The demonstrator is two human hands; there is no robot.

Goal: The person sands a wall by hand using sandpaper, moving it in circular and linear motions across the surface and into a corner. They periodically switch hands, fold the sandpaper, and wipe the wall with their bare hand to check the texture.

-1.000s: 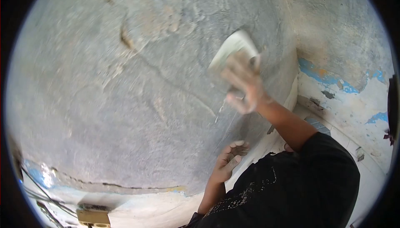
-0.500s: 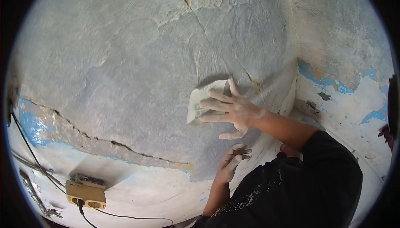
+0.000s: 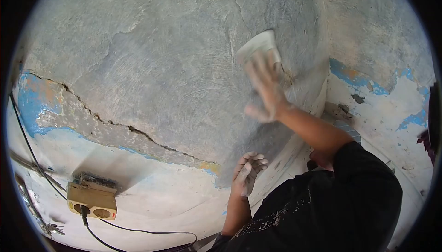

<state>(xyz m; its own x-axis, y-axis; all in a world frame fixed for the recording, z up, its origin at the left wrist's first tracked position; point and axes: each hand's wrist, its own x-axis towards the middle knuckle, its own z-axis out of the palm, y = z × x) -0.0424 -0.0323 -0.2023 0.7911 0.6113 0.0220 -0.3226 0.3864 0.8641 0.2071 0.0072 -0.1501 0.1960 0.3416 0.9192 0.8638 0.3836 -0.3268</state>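
Under the spread fingers of my right hand (image 3: 266,81) lies a pale flat sheet or pad (image 3: 258,44), pressed against the grey plastered wall (image 3: 152,67). Motion blurs both the hand and the pad. Dusty and half curled, my left hand (image 3: 248,171) is near the lower part of the wall, its fingers apart and nothing in them. A long jagged crack (image 3: 133,130) runs across the lower left of the plaster.
A beige socket box (image 3: 92,200) with a black plug and cable (image 3: 138,230) is at the lower left. Peeling blue paint (image 3: 34,107) borders the plaster. The adjoining wall (image 3: 377,109) meets it at the right.
Since half a second ago my right hand and the pad have moved up and to the right over the wall. The view has shifted, showing more of the lower wall. My left hand keeps its half-curled pose.
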